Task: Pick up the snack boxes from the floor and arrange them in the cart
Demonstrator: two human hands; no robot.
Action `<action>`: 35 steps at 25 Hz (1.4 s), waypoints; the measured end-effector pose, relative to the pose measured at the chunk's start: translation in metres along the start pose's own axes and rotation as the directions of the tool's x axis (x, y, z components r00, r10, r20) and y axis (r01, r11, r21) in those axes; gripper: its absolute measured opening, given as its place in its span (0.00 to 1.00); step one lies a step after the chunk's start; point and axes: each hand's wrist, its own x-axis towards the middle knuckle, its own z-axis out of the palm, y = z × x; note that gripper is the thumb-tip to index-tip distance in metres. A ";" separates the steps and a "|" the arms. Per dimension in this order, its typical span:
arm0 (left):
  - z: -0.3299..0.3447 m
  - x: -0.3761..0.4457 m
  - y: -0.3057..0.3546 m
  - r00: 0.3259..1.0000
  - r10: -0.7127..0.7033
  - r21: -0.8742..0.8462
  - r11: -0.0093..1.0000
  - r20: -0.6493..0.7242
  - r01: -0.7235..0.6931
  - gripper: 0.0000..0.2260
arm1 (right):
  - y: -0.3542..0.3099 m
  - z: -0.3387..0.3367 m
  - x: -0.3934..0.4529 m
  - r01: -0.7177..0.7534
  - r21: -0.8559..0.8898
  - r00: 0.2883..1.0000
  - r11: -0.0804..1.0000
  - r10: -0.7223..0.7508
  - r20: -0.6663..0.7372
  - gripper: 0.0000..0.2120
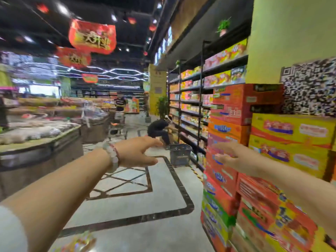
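A: Head view, near field: what do the hands do?
B: Left hand (pixel 138 151) and right hand (pixel 234 157) reach forward, fingers extended, holding nothing.
A: Snack boxes (pixel 225 179)?
B: Stacked from the floor (pixel 145 206) at right, the right hand just before them. Judged step: reaching; next, grip one box. No cart clearly identifiable; basket (pixel 180 153) beyond.

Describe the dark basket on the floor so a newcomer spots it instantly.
Follow the snack shelves along the right of the aisle down to the tiled floor. The basket stands at their foot, just beyond the stacked cartons: dark, perforated, open-topped, unlike the bright boxes around it.
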 end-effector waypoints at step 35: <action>0.124 0.063 -0.553 0.706 -0.696 -0.056 0.706 0.134 0.706 0.26 | -0.282 0.418 0.566 0.523 0.395 0.627 0.755 -0.655 0.422 0.22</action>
